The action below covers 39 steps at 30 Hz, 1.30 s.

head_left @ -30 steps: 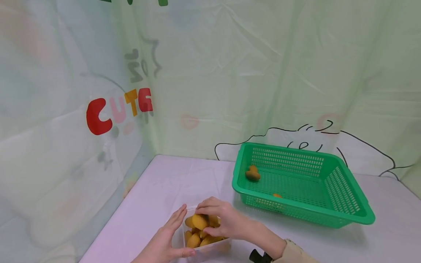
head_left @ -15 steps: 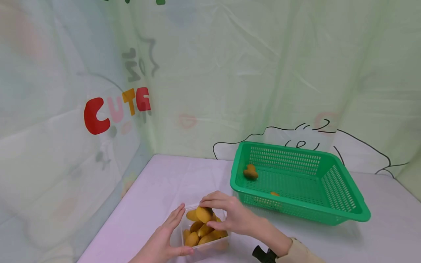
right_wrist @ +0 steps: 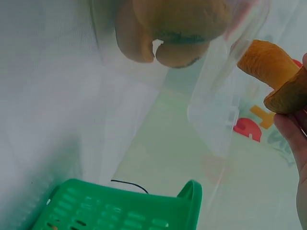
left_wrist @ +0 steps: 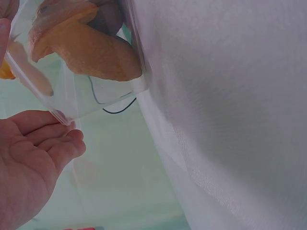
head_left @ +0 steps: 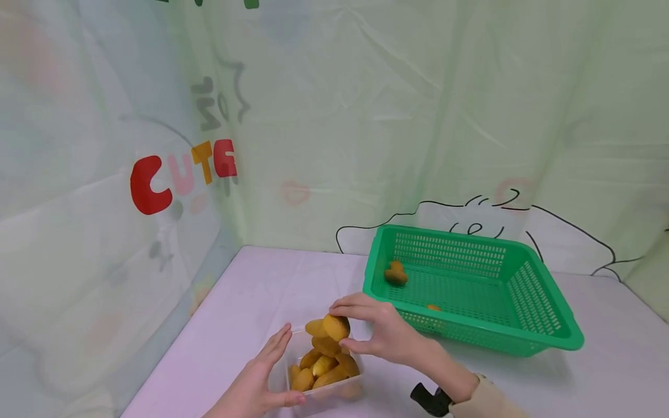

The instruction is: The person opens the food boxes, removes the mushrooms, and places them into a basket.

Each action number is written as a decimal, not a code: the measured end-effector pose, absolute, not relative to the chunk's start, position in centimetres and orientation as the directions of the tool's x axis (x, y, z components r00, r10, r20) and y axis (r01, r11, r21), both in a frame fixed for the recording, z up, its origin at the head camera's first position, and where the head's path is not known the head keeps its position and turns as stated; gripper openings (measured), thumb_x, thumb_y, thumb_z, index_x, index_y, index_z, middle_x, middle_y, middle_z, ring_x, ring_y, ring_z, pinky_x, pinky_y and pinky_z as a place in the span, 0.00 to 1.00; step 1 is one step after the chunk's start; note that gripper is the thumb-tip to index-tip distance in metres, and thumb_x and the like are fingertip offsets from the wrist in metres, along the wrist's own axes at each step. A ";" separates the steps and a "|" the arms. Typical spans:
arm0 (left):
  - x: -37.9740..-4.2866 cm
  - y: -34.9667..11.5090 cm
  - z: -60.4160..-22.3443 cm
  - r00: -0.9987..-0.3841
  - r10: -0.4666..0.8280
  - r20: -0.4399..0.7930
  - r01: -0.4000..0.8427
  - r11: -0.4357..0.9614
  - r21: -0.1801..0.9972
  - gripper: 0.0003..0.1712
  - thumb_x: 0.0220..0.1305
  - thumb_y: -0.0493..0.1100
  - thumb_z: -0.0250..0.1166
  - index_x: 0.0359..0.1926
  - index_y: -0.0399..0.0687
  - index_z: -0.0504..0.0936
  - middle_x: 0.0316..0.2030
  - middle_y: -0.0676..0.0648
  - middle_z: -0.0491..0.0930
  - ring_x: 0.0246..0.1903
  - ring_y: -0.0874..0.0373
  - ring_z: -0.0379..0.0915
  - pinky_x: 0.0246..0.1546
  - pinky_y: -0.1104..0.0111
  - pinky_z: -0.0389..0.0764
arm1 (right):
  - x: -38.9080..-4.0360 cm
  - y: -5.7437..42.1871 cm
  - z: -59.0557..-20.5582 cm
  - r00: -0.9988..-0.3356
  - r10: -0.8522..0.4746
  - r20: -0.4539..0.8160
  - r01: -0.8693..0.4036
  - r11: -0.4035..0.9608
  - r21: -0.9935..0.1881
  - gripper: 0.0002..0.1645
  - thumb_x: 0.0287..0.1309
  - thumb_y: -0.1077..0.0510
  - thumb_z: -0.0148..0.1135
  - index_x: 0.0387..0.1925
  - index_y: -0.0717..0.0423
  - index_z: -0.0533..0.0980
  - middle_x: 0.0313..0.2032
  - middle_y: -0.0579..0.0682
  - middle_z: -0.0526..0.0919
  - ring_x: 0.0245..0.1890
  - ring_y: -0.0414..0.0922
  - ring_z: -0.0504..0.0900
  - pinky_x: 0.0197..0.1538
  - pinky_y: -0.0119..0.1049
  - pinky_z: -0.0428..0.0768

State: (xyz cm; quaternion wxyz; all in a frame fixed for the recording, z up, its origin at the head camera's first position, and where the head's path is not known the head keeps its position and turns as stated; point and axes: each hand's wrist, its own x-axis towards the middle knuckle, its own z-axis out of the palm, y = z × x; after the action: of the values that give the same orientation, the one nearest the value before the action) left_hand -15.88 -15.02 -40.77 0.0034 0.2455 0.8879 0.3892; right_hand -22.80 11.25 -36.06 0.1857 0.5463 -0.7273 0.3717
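Note:
A clear plastic box (head_left: 326,395) holds several yellow-brown mushrooms (head_left: 324,366), heaped near its rim. Just above the heap, my right hand (head_left: 384,331) pinches one mushroom (head_left: 336,328) by its rounded cap between thumb and fingers, its stem pointing left. The right wrist view shows this mushroom (right_wrist: 283,76) up close, with the thumb under the cap. On the box's left side my left hand (head_left: 261,377) rests with straight fingers, thumb at the near corner. In the left wrist view its fingertips (left_wrist: 67,143) lie at the corner of the box (left_wrist: 72,117).
A green perforated basket (head_left: 470,342) stands behind and to the right of the box, with a few mushrooms (head_left: 395,276) in it. Both rest on a table with a pale cloth (head_left: 282,278). Printed curtains (head_left: 334,145) enclose the back and left side.
My right hand has moved up and to the right, lifting the pinched mushroom from among the others to above the heap. The left hand has stayed at the box. The head view has shifted slightly.

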 end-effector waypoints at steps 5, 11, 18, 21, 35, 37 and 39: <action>-15.9 -15.0 -40.7 -0.879 0.441 0.182 0.433 0.576 0.693 0.57 0.48 0.62 0.68 0.69 0.35 0.51 0.70 0.44 0.46 0.66 0.42 0.43 0.56 0.43 0.58 | -23.1 12.3 -35.6 -0.326 -0.622 0.712 -0.940 0.131 -0.316 0.23 0.44 0.65 0.71 0.46 0.62 0.78 0.46 0.52 0.79 0.48 0.46 0.75 0.46 0.31 0.77; -16.0 -15.0 -40.6 -0.881 0.444 0.165 0.425 0.587 0.689 0.58 0.48 0.62 0.67 0.69 0.34 0.51 0.70 0.42 0.47 0.66 0.42 0.45 0.56 0.43 0.59 | -23.5 13.7 -35.0 -0.335 -0.576 0.746 -0.939 0.145 -0.311 0.24 0.42 0.66 0.72 0.46 0.63 0.78 0.45 0.53 0.80 0.47 0.47 0.76 0.47 0.29 0.76; -16.0 -15.0 -40.6 -0.880 0.448 0.160 0.427 0.594 0.682 0.59 0.48 0.63 0.67 0.69 0.33 0.51 0.70 0.41 0.47 0.66 0.41 0.45 0.55 0.44 0.60 | -24.2 15.6 -34.5 -0.389 -0.508 0.768 -0.921 0.242 -0.306 0.28 0.35 0.70 0.74 0.45 0.62 0.79 0.44 0.52 0.81 0.45 0.46 0.77 0.53 0.28 0.71; -16.0 -15.0 -40.6 -0.879 0.450 0.159 0.427 0.590 0.686 0.59 0.48 0.63 0.67 0.69 0.33 0.51 0.70 0.41 0.47 0.66 0.41 0.46 0.55 0.43 0.60 | -24.6 16.5 -34.3 -0.409 -0.471 0.782 -0.909 0.286 -0.303 0.27 0.35 0.68 0.74 0.45 0.62 0.79 0.44 0.52 0.81 0.45 0.47 0.77 0.52 0.28 0.71; -16.1 -15.0 -40.6 -0.876 0.452 0.168 0.434 0.590 0.681 0.58 0.49 0.63 0.67 0.69 0.34 0.51 0.70 0.41 0.47 0.66 0.41 0.45 0.55 0.43 0.60 | -26.6 20.5 -35.7 -0.448 -0.325 0.833 -0.792 0.576 -0.201 0.30 0.27 0.71 0.77 0.42 0.65 0.80 0.43 0.54 0.81 0.45 0.49 0.77 0.50 0.15 0.66; -16.1 -15.0 -40.6 -0.878 0.451 0.162 0.430 0.591 0.682 0.58 0.49 0.63 0.67 0.69 0.34 0.51 0.70 0.41 0.46 0.66 0.41 0.45 0.55 0.43 0.60 | -26.7 20.9 -35.9 -0.462 -0.324 0.826 -0.775 0.600 -0.198 0.30 0.27 0.71 0.77 0.42 0.66 0.80 0.43 0.54 0.80 0.45 0.50 0.76 0.50 0.14 0.64; -16.1 -15.1 -40.7 -0.878 0.452 0.160 0.429 0.591 0.683 0.58 0.49 0.63 0.67 0.69 0.35 0.51 0.70 0.41 0.46 0.66 0.41 0.45 0.55 0.43 0.60 | -26.9 21.1 -36.2 -0.475 -0.328 0.816 -0.758 0.623 -0.191 0.30 0.27 0.71 0.77 0.42 0.66 0.80 0.43 0.55 0.80 0.45 0.50 0.76 0.50 0.13 0.63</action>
State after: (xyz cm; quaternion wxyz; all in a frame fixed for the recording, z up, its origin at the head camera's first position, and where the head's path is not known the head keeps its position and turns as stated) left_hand -16.06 -15.08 -40.67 0.0150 0.2468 0.8918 0.3788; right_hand -26.94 21.12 -36.22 0.3883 0.3340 -0.8130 0.2770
